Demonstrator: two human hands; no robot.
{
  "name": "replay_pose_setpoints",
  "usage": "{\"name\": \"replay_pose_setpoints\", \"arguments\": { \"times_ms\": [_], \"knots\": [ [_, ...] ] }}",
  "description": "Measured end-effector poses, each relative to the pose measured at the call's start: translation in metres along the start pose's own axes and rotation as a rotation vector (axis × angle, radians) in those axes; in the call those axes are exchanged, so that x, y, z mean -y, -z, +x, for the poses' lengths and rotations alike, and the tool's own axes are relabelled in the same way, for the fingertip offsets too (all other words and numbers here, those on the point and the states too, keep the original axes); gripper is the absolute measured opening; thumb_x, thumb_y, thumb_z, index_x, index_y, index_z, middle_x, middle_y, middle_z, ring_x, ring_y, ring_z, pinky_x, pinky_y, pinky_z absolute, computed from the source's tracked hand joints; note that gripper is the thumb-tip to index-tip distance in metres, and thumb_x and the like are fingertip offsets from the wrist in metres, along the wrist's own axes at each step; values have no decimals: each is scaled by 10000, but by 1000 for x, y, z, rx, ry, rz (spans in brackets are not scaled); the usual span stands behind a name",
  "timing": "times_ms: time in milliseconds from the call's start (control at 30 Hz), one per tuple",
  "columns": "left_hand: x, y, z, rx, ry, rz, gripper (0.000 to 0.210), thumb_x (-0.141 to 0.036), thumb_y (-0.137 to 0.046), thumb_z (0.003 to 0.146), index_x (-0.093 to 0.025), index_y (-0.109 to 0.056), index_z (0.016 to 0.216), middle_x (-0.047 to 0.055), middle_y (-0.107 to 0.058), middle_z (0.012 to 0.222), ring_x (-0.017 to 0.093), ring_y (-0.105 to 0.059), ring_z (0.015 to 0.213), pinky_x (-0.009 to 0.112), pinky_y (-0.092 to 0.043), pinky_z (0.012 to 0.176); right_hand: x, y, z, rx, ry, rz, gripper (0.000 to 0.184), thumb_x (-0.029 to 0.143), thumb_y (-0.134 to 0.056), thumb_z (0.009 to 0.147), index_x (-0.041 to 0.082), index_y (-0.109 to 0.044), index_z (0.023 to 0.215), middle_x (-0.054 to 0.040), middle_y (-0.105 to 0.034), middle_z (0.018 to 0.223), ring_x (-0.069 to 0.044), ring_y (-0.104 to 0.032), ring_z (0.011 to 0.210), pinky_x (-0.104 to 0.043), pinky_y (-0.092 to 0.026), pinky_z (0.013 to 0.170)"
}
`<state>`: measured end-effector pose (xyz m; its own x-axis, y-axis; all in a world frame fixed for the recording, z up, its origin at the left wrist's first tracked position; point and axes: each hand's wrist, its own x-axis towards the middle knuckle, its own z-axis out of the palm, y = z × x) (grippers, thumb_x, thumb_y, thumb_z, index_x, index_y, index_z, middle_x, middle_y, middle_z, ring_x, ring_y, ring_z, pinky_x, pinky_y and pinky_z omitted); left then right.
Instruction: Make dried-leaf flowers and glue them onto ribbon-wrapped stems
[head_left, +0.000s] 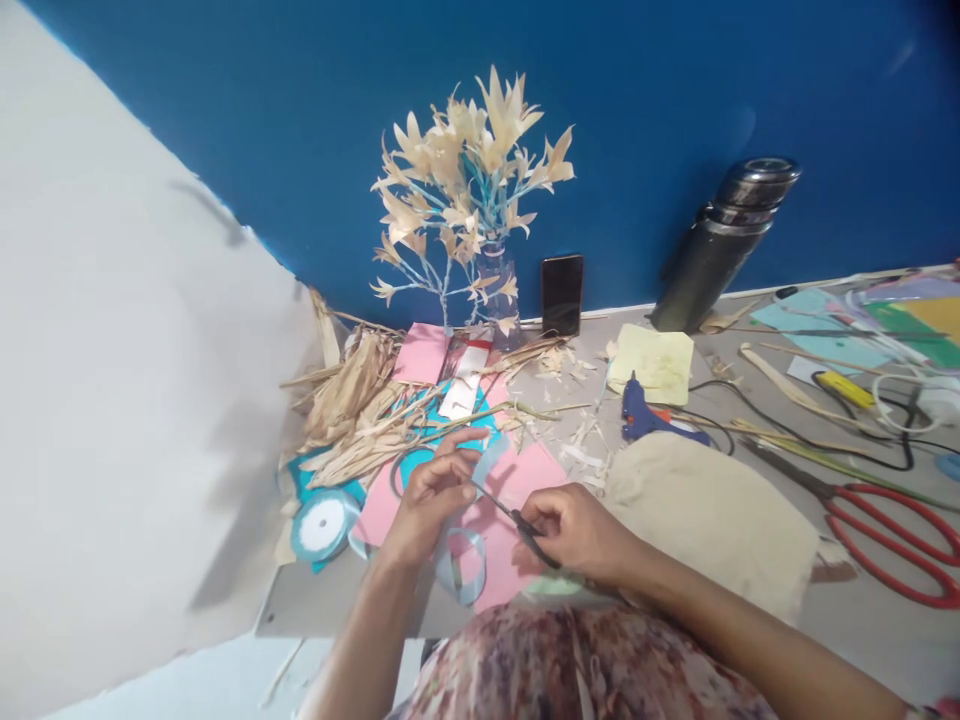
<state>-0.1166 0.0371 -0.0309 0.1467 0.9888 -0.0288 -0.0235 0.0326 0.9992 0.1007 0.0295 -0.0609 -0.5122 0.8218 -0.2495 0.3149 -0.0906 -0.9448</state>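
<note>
My left hand [435, 490] is closed, with thumb and forefinger pinching a light blue ribbon [491, 462]. A loop of pale blue ribbon [471, 590] hangs below that hand. In my right hand [574, 525] is a small pair of dark-handled scissors [525, 527], its blades pointing left and reaching the left fingertips. Whether the blades touch the ribbon is too fine to tell. Under both hands lie pink sheets [525, 470]. A ribbon spool [324, 525] with a white centre rests to the left of my left hand.
Dried husks [352, 400] pile up at the left by the wall. Behind stand pale husk flowers [480, 150] in a clear bottle [496, 290], a phone [562, 295] and a dark flask [720, 245]. Rightward lie a blue glue gun [649, 415], beige cloth-like material [712, 520] and large red-handled scissors [896, 540].
</note>
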Motion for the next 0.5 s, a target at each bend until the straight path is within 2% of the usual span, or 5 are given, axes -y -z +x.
{"name": "replay_pose_setpoints", "arguments": {
  "times_ms": [100,200,333,500],
  "knots": [
    [-4,-3,0,13,-46,-4,194,-255,-771,726,-181,-638,607,120,-669,1170,301,-593,1089,422,-434,963,-2,-2,-1,113,-114,310,413,486,-884,573,144,-681,686,-4,-662,614,-116,-523,521,-222,-370,497],
    [-3,-4,2,88,-46,-118,223,-275,-795,721,-173,-629,612,129,-665,1216,288,-627,1013,421,-475,873,-1,-2,-2,167,-144,445,465,461,-930,485,134,-671,690,4,-660,628,-110,-527,539,-224,-403,519],
    [4,-3,3,181,-35,-243,219,-281,-793,743,-173,-629,648,118,-726,1007,259,-653,896,383,-484,783,1,0,-4,251,-157,549,490,431,-942,474,122,-666,735,20,-628,661,-77,-491,561,-191,-367,518],
    [5,-5,3,185,-45,-241,203,-287,-782,755,-162,-659,654,76,-697,765,220,-637,740,344,-465,728,1,5,-5,328,-142,747,611,525,-935,450,116,-659,812,9,-604,680,-63,-444,535,-184,-297,478]
  ]
}}
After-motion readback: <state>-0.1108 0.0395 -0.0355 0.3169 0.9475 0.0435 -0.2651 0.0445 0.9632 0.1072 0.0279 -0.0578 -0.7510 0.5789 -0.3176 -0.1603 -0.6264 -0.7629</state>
